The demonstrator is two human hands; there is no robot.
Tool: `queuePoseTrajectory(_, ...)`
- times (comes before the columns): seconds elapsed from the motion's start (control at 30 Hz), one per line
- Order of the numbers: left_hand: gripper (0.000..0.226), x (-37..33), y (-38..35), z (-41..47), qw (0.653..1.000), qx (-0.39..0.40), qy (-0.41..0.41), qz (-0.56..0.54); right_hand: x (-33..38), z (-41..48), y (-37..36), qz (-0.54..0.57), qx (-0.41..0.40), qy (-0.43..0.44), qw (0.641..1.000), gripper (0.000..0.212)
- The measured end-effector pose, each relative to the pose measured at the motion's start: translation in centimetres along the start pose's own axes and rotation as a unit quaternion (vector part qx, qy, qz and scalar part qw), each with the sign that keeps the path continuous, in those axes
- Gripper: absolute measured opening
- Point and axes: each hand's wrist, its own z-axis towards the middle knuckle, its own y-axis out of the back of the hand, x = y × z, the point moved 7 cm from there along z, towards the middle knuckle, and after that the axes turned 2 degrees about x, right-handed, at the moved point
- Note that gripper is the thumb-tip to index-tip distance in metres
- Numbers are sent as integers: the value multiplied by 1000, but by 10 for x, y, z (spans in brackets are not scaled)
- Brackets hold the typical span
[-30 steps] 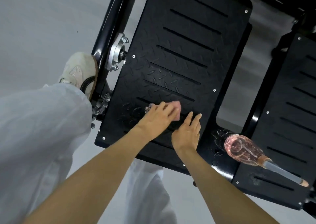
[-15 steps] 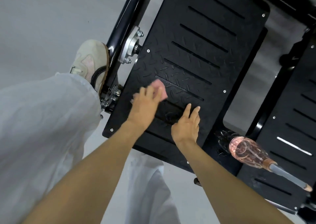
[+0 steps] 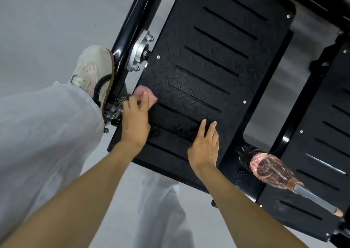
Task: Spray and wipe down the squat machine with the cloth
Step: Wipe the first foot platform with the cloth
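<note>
The squat machine's black tread-pattern footplate (image 3: 223, 44) fills the middle of the view, with long slots across it. My left hand (image 3: 135, 118) presses a small pink cloth (image 3: 149, 96) flat against the plate's left edge, fingers lying on top of it. My right hand (image 3: 205, 145) rests flat on the plate's near part, fingers straight and holding nothing. A clear pink spray bottle (image 3: 270, 169) with a grey nozzle lies on its side on the black frame between the two plates, to the right of my right hand. Wet droplets show around the bottle's base.
A second slotted footplate (image 3: 325, 143) lies at the right. A black frame tube and silver bolted bearing (image 3: 139, 50) run along the left plate's edge. My beige shoe (image 3: 94, 71) and white trouser leg (image 3: 43, 137) stand beside that tube on a grey floor.
My left hand has slid the cloth from the plate's near middle leftward to its left edge. My right hand has stayed planted on the plate, and the bottle has not moved.
</note>
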Motion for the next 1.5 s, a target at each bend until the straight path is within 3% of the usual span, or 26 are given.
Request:
queuePoseTrajectory(0.07,91,-28,-16,-18,997,53,-60,19,-2,-1,-1,8,-8,2,1000,89)
queuePoseTrajectory(0.17,91,-68,-37,-46,951,148,-265,56,-7,-1,-1,36,-18,-5,999,87)
queuePoseTrajectory(0.23,94,-62,-35,-42,937,132,-318,59,-13,0,0,50,-24,-11,998,87)
queuePoseTrajectory(0.27,96,-51,-31,-34,945,100,-308,47,-18,0,0,53,-25,-15,998,87)
queuePoseTrajectory(0.37,96,-7,-14,-6,989,17,-142,-24,-35,2,3,58,-27,-38,997,87)
queuePoseTrajectory(0.47,85,-6,-9,-5,998,1,-24,-65,-53,2,2,80,-21,-75,994,87)
queuePoseTrajectory(0.53,86,-32,-16,-15,997,29,-23,-60,-62,0,-1,95,-15,-92,991,85)
queuePoseTrajectory(0.63,88,-93,-44,-44,973,147,-170,45,-65,-6,-8,115,-12,-97,989,84)
queuePoseTrajectory(0.73,89,-137,-58,-70,886,199,-394,143,-66,-12,-13,147,-20,-89,985,81)
queuePoseTrajectory(0.8,90,-129,-53,-57,849,189,-455,191,-68,-14,-12,184,-29,-80,979,73)
queuePoseTrajectory(0.83,89,-118,-44,-39,868,174,-424,191,-69,-15,-11,200,-41,-77,976,67)
queuePoseTrajectory(0.93,85,-83,-13,10,970,76,-214,87,-77,-15,-3,198,-101,-73,972,55)
queuePoseTrajectory(1.03,84,-93,-16,2,980,82,-157,95,-87,-10,-1,235,-133,-89,959,53)
queuePoseTrajectory(1.1,85,-117,-35,-22,950,137,-233,156,-94,-8,1,278,-136,-111,944,53)
queuePoseTrajectory(1.2,88,-146,-68,-68,828,225,-463,224,-101,-7,2,324,-127,-125,929,51)
queuePoseTrajectory(1.27,87,-152,-68,-71,757,206,-562,261,-104,-8,4,330,-131,-111,928,48)
queuePoseTrajectory(1.3,85,-154,-64,-65,742,181,-577,288,-105,-9,4,326,-133,-105,930,47)
queuePoseTrajectory(1.37,83,-158,-52,-39,769,150,-538,310,-110,-11,5,320,-135,-103,932,44)
queuePoseTrajectory(1.47,81,-168,-34,-4,872,123,-394,262,-117,-13,3,321,-137,-117,930,42)
queuePoseTrajectory(1.5,80,-172,-34,-5,891,131,-355,249,-119,-14,3,321,-146,-122,928,40)
